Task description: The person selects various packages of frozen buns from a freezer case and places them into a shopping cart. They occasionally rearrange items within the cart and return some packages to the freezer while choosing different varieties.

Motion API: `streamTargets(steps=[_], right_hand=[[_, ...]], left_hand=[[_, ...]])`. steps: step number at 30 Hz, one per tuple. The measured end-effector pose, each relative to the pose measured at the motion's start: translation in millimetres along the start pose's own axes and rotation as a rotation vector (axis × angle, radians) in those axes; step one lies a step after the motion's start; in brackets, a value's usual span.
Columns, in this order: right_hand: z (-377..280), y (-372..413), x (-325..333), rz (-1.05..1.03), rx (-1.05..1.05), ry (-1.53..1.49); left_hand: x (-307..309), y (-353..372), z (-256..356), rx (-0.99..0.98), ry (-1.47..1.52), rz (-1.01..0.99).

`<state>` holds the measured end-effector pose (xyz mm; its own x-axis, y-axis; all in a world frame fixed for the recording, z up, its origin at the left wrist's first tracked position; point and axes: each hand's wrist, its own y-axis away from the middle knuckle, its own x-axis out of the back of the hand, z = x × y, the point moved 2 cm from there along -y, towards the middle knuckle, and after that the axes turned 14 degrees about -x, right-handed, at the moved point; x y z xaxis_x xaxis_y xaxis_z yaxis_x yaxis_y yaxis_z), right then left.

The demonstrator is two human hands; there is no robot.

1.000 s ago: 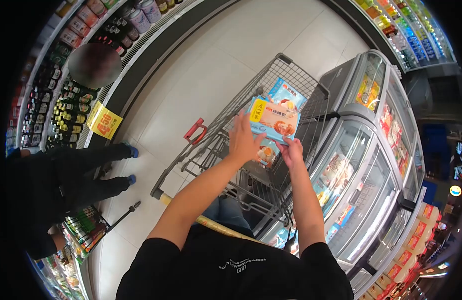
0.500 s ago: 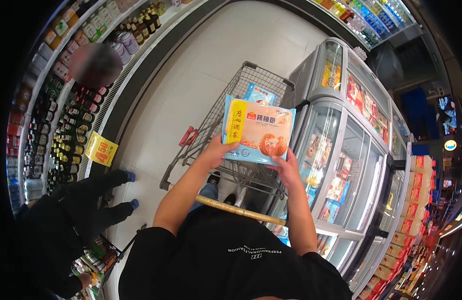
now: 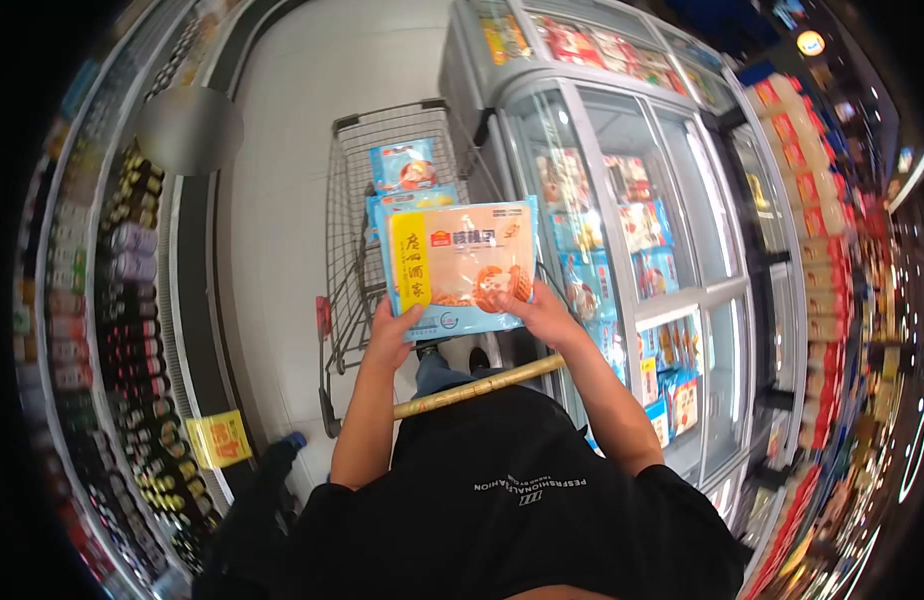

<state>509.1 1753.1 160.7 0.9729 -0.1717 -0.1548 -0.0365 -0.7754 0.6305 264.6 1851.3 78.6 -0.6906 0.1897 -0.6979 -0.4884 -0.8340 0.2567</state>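
Note:
A flat bag of walnut buns (image 3: 462, 255), blue-edged with a yellow strip and pictured buns, is held up in front of me over the shopping cart. My left hand (image 3: 390, 335) is closed on its lower left corner, thumb on the front. At the lower right, my right hand (image 3: 544, 315) grips it the same way; the fingers behind are hidden. Beneath and beyond the bag, the wire cart (image 3: 344, 255) holds a blue food bag (image 3: 402, 168) and another blue bag (image 3: 387, 203) partly covered by the one I hold.
The cart's yellowish handle (image 3: 482, 390) crosses close to my waist. Glass-doored freezers (image 3: 622, 110) with bagged food stand along the right. Bottle shelves (image 3: 132, 330) run along the left, with a yellow price sign (image 3: 220, 440). Part of another person's dark-clothed leg (image 3: 262, 490) shows at lower left.
My view has turned, and the freezers and cart now sit further left in it. Both hands still hold the bag. More of the bags inside the cart shows; the other person is mostly out of view.

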Motion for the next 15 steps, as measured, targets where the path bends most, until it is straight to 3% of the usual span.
streamTargets(steps=[3,7,15], right_hand=[[9.8,18.4,0.7,0.064,0.111,-0.057],[12.6,52.8,1.3,0.117,0.087,-0.094],[51.9,95.4,6.5,0.051,0.184,-0.292]], left_hand=[[8.5,2.3,-4.5,0.057,0.095,-0.110],[2.1,5.0,-0.1,0.122,0.141,-0.323],[-7.4,18.5,-4.4,0.228,0.035,-0.455]])
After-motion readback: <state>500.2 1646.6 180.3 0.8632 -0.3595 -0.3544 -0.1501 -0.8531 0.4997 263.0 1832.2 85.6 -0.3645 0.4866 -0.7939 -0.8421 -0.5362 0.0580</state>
